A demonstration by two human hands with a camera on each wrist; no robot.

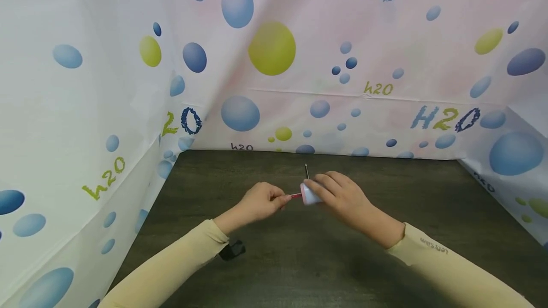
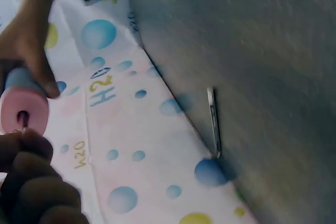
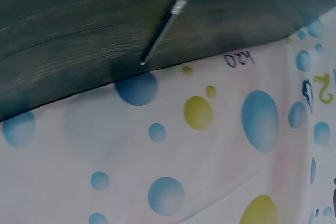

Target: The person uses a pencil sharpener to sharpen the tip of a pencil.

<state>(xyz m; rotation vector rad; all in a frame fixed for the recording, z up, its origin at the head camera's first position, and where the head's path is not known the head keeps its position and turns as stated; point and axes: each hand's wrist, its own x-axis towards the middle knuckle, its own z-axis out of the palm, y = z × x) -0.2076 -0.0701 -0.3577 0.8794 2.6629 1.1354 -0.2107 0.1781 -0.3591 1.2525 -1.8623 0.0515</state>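
Between thumb and fingers, my left hand pinches a thin red pencil. Its far end goes into the round hole of a small pink and pale blue pencil sharpener. My right hand grips that sharpener from the right, covering most of its body. In the left wrist view, the sharpener's pink face and dark hole are seen close to the left fingertips. Just beyond the hands, a slim dark pencil with a silvery end lies on the table. The right wrist view shows this pencil but neither hand.
The dark wooden table ends at a white wall sheet printed with blue and green dots. Similar sheeting stands along the left side, and more on the right. A black strap-like piece hangs by the left cuff.
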